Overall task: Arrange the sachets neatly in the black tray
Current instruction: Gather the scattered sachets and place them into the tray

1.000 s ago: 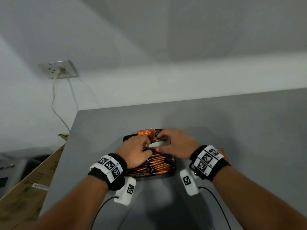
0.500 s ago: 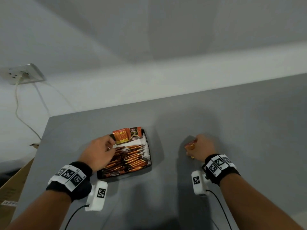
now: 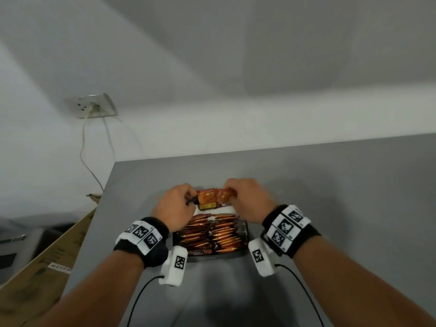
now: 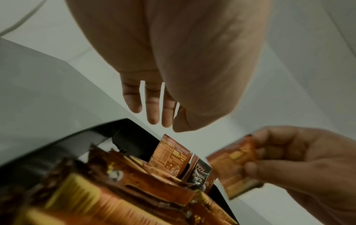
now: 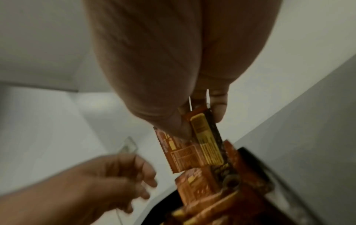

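Both hands worked at the far end of the black tray on the grey table. Right hand pinched two orange sachets between thumb and fingers by their upper edges, so that they hung down over the tray's far end. Left hand hovered beside them at 9 o'clock; the left wrist view showed its fingers straight and relaxed, holding nothing.

Stored sachets filled the tray in tight overlapping rows, at 6 o'clock from both hands. Two further sachets, one orange and one black, stood upright against the tray's far wall, directly below the held pair.

Handling, as a judgement: each sachet appeared light, thin and pliable, with a glossy and probably slippery film. Take hold at a crimped end seal, where the film is flat and stiffer, not across the filled middle. Loose sachets are likely to tip or slide unless supported by neighbours.
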Tool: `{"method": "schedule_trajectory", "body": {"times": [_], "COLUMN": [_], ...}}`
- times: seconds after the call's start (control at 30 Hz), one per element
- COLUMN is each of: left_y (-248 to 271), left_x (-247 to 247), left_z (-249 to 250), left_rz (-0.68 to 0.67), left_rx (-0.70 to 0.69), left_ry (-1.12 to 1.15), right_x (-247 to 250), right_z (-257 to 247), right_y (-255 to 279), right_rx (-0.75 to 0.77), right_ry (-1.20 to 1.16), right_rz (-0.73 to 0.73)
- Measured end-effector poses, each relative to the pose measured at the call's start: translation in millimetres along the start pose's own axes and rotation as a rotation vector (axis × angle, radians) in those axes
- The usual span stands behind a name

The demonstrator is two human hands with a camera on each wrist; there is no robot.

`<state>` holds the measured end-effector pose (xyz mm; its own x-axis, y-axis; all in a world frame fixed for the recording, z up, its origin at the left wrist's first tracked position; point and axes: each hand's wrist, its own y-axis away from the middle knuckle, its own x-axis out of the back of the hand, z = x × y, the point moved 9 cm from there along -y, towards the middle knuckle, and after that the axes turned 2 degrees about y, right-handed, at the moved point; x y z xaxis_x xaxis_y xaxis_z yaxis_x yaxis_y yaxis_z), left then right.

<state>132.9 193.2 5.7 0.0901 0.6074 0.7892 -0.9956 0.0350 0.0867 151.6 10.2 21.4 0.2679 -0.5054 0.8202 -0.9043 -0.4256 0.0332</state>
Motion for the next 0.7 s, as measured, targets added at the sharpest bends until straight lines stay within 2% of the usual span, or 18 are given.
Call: {"method": "schedule_trajectory", "body": {"times": [0.13, 0.27, 0.33, 0.4, 0.47, 0.53, 0.57, 0.63, 0.7], "left_y": [-19, -34, -39, -42, -43, -41, -39, -31, -23], "left_x": [-7, -23, -25, -22, -17, -16, -16, -19, -20], "left_z": [9, 11, 15, 18, 17, 15, 13, 7, 1], "left_rz": [0.000, -0.076, -0.077, -0.058, -0.049, -0.084, -0.120, -0.209, -0.273], "left_rx": [-0.037, -0.050, -0.084, -0.094, -0.094, -0.102, -0.104, -0.082, -0.046], "left_ry": [-0.054, -0.096, -0.135, -0.146, -0.143, -0.142, -0.152, -0.190, -0.214], "right_x": [-36, -60, -62, -59, -44, -26, -22, -24, -31], "right_z": [-27, -21, -16, -12, -8, -2, 2, 9, 14], "right_y": [-14, -12, -12, -13, -15, -17, -20, -25, -25], "right_rx": [0.055, 0.065, 0.066, 0.079, 0.083, 0.070, 0.059, 0.006, -0.042], "right_ry": [0.189, 0.239, 0.206, 0.126, 0.076, 0.133, 0.185, 0.275, 0.264], "right_rz": [-0.138, -0.256, -0.229, -0.140, 0.023, 0.176, 0.179, 0.058, -0.063]}}
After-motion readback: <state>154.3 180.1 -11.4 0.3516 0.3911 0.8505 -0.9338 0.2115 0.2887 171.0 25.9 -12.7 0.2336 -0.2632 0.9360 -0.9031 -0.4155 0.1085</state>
